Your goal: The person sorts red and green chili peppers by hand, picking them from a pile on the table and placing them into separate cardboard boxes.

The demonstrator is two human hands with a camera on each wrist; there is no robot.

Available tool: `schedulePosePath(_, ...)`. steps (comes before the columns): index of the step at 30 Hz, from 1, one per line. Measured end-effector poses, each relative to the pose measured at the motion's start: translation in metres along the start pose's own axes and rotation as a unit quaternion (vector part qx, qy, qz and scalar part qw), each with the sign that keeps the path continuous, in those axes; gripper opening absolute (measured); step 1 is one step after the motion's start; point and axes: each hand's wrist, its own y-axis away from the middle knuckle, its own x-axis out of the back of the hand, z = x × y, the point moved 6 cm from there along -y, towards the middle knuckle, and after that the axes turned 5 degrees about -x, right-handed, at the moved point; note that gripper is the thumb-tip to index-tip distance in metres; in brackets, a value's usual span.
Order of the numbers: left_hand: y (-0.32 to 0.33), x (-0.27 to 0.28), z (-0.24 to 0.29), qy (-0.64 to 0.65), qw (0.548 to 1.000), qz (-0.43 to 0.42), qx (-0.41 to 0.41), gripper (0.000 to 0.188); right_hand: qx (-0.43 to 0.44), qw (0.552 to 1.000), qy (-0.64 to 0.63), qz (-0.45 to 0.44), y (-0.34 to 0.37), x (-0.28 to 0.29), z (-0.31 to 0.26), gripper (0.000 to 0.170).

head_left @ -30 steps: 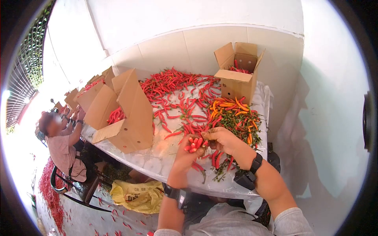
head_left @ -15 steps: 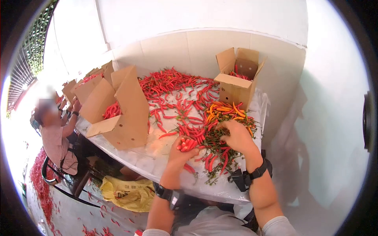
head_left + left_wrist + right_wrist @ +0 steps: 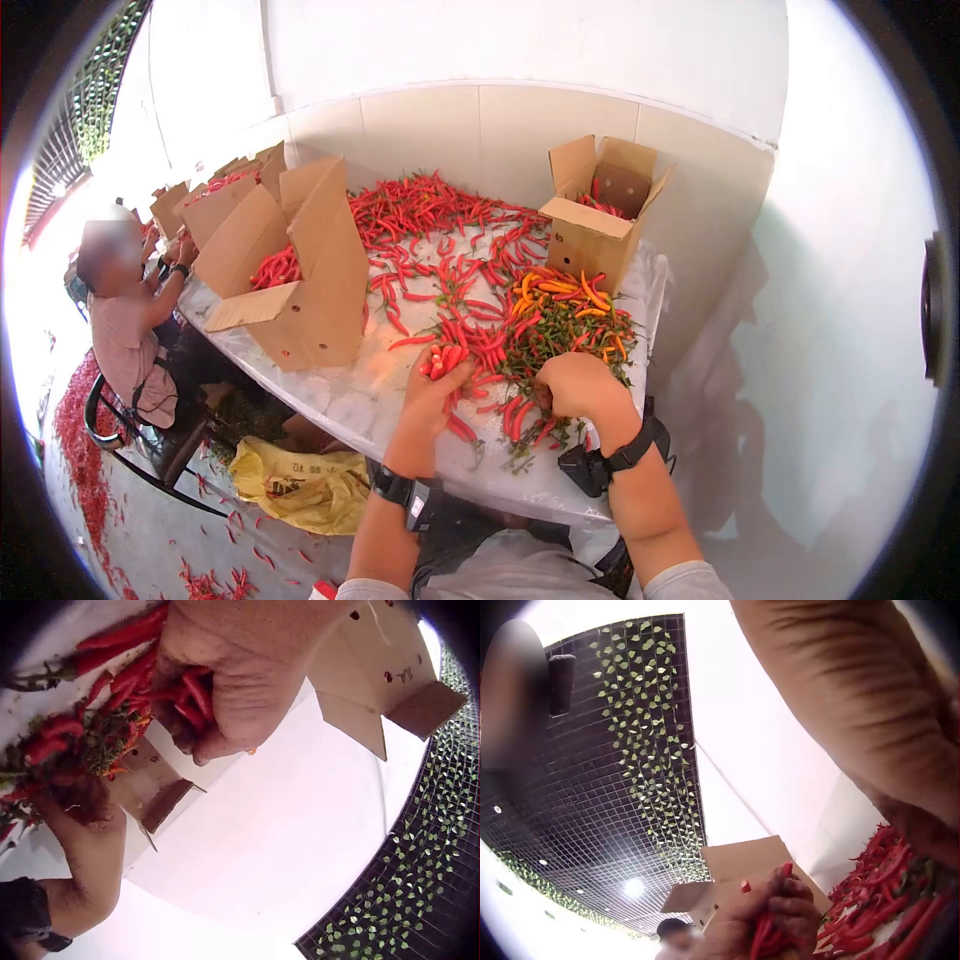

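My left hand (image 3: 428, 395) grips a bunch of red chili peppers (image 3: 445, 360), their cut-looking ends facing up; the left wrist view shows the same chilies (image 3: 196, 701) inside curled fingers. To its right, my right hand (image 3: 583, 385) reaches down into a heap of green-stemmed chilies (image 3: 545, 345), its fingers bent. In the left wrist view the fingertips of the right hand (image 3: 91, 840) sink among red chilies and green stems, so I cannot tell what they hold. Orange chilies (image 3: 560, 287) lie at the far side of that heap.
A cardboard box (image 3: 590, 235) with chilies stands at the back right; another box (image 3: 320, 310) is at the left. Between them spreads a large pile of red chilies (image 3: 420, 210) on the plastic-covered table (image 3: 390, 400). A seated person (image 3: 130, 340) works farther left. A yellow sack (image 3: 300, 485) lies below.
The hands were together at the bunch; the right hand has moved off to the heap at the right. The left hand keeps its chilies and sits farther left. The head view has shifted slightly.
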Motion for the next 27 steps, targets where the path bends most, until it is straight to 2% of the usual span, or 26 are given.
schedulePosePath(2, 0.001, -0.004, 0.002, 0.014, 1.000, 0.003, -0.006, 0.027, 0.036, 0.999, -0.035, -0.010, -0.001, -0.004, -0.002, 0.017)
schedulePosePath(5, 0.002, -0.002, 0.002, 0.006, 1.000, 0.001, -0.003, 0.027, 0.051, 0.997, -0.043, 0.025, -0.002, -0.002, -0.005, 0.014)
schedulePosePath(8, 0.001, 0.002, 0.000, 0.028, 1.000, 0.006, -0.005, 0.027, 0.053, 0.991, 0.013, 0.123, -0.011, 0.001, -0.017, 0.027)
schedulePosePath(11, 0.004, -0.004, 0.008, 0.033, 0.999, 0.020, -0.008, 0.026, 0.087, 0.984, -0.105, 0.116, -0.021, -0.007, -0.021, 0.026)
schedulePosePath(14, 0.000, 0.008, 0.000, 0.013, 0.999, 0.028, -0.007, 0.025, 0.126, 0.960, -0.168, 0.187, -0.018, 0.002, -0.012, 0.026)
schedulePosePath(17, 0.002, 0.006, 0.001, 0.033, 0.999, 0.022, 0.005, 0.030, 0.066, 0.981, -0.055, 0.175, 0.002, 0.014, -0.005, 0.025)
schedulePosePath(18, 0.001, 0.007, 0.001, 0.034, 0.999, 0.022, 0.001, 0.030, 0.004, 0.994, -0.008, 0.106, 0.005, 0.015, -0.004, 0.027)
schedulePosePath(21, 0.001, 0.009, 0.000, 0.033, 0.999, 0.028, 0.001, 0.030, -0.008, 0.996, -0.019, 0.093, 0.001, 0.007, -0.001, 0.028)
schedulePosePath(24, 0.002, 0.006, 0.004, 0.034, 0.999, 0.037, 0.005, 0.030, 0.005, 0.992, 0.004, 0.130, -0.001, 0.007, -0.011, 0.029)
schedulePosePath(27, -0.001, 0.012, 0.000, 0.036, 0.999, 0.031, -0.007, 0.029, 0.058, 0.984, -0.021, 0.168, -0.011, -0.001, -0.013, 0.028)
